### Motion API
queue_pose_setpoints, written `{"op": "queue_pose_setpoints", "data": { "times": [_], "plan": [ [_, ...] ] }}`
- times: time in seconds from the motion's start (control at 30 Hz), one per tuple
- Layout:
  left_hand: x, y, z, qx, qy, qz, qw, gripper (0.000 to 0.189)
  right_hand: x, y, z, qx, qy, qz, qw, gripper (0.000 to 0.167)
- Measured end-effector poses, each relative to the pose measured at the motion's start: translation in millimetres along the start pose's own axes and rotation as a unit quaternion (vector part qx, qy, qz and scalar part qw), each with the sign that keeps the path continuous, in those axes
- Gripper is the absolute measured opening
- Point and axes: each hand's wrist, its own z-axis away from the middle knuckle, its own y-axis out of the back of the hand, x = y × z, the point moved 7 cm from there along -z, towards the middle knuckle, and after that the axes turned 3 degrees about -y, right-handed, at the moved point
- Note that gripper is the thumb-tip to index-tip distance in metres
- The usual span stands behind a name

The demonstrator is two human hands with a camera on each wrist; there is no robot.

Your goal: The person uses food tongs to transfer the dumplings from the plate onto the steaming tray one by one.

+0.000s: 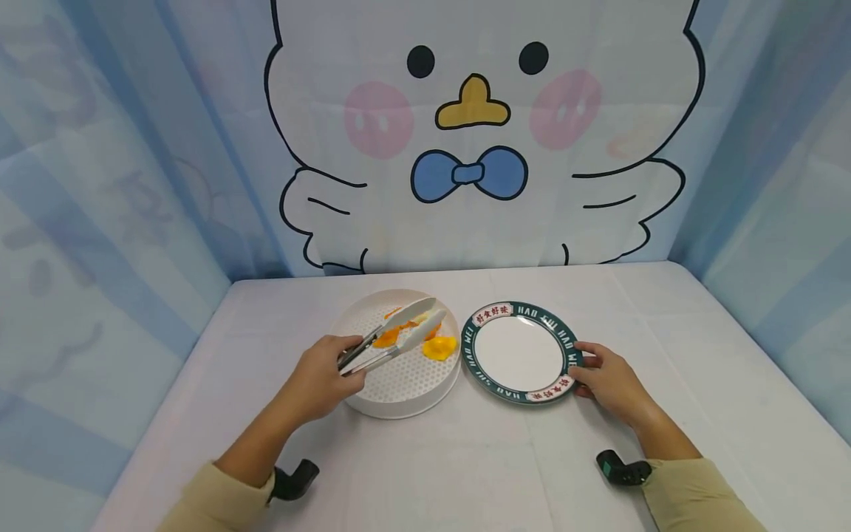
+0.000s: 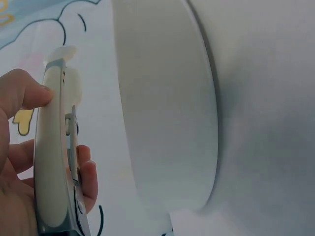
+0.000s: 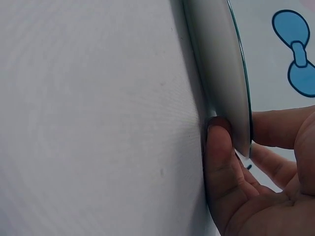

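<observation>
My left hand (image 1: pixel 322 380) grips a pair of tongs (image 1: pixel 407 314) with pale tips and dark-edged handles. In the left wrist view, the thumb presses on the pale handle (image 2: pixel 51 162) and the fingers wrap behind it. The tongs' tips stand apart over a round white tray (image 1: pixel 399 406) with a dotted base. Orange pieces (image 1: pixel 385 339) lie in it, partly hidden by the tongs, and a yellow piece (image 1: pixel 440 348) sits near its right side. My right hand (image 1: pixel 614 384) pinches the right rim of a white plate (image 1: pixel 518 355) with a green lettered border, thumb and fingers on opposite faces.
A white cloth (image 1: pixel 452 473) covers the table. The plate stands close to the tray's right side. Behind the table hangs a curtain (image 1: pixel 465 229) with a cartoon face, and blue-white curtains (image 1: pixel 100 295) flank both sides. Black devices (image 1: pixel 295 480) are on both wrists.
</observation>
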Motion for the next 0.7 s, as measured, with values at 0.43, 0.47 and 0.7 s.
{"op": "queue_pose_setpoints", "data": {
  "times": [0.43, 0.47, 0.7],
  "plan": [
    [36.4, -28.6, 21.1, 0.059, -0.072, 0.066, 0.9934, 0.047, 0.0, 0.6, -0.2, 0.002, -0.002, 0.008, 1.0, 0.06],
    [38.8, -30.3, 22.0, 0.063, -0.077, 0.064, 0.993, 0.047, -0.3, 0.5, 0.0, 0.001, -0.001, 0.008, 1.0, 0.06],
    [53.0, -47.3, 26.3, 0.048, -0.107, 0.056, 0.9915, 0.045, -1.1, -0.1, 0.3, 0.002, -0.003, 0.008, 1.0, 0.06]
  ]
}}
